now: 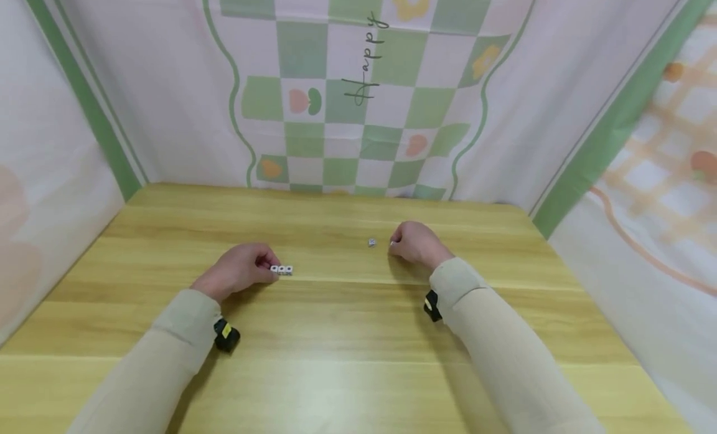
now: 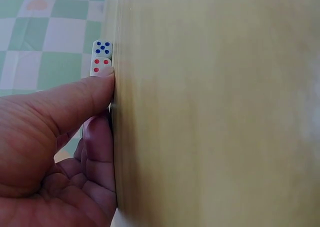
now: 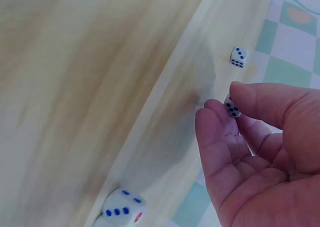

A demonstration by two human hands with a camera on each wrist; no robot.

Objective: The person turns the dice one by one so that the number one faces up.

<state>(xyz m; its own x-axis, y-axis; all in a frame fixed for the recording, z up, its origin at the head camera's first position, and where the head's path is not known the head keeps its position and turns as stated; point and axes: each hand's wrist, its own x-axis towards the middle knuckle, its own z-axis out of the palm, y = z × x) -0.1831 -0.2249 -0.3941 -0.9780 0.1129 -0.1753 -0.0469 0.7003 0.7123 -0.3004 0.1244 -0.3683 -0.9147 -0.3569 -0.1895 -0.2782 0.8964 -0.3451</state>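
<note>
Three white dice (image 1: 285, 270) stand side by side in a row on the wooden table, left of the middle. My left hand (image 1: 238, 269) holds the row's left end between thumb and fingers. In the left wrist view a blue five and red dots show on two dice (image 2: 102, 49) past the thumb. On the right, my right hand (image 1: 417, 242) pinches a small white die (image 3: 232, 107) between thumb and fingers. A single die (image 1: 372, 242) lies on the table just left of that hand. The fingers partly cover the dice that they hold.
The wooden table (image 1: 336, 334) spreads around both hands. Behind it hangs a green-and-white checked cloth (image 1: 347, 110), and more patterned cloth (image 1: 666, 147) hangs at the right. Each wrist carries a small black camera (image 1: 226, 335).
</note>
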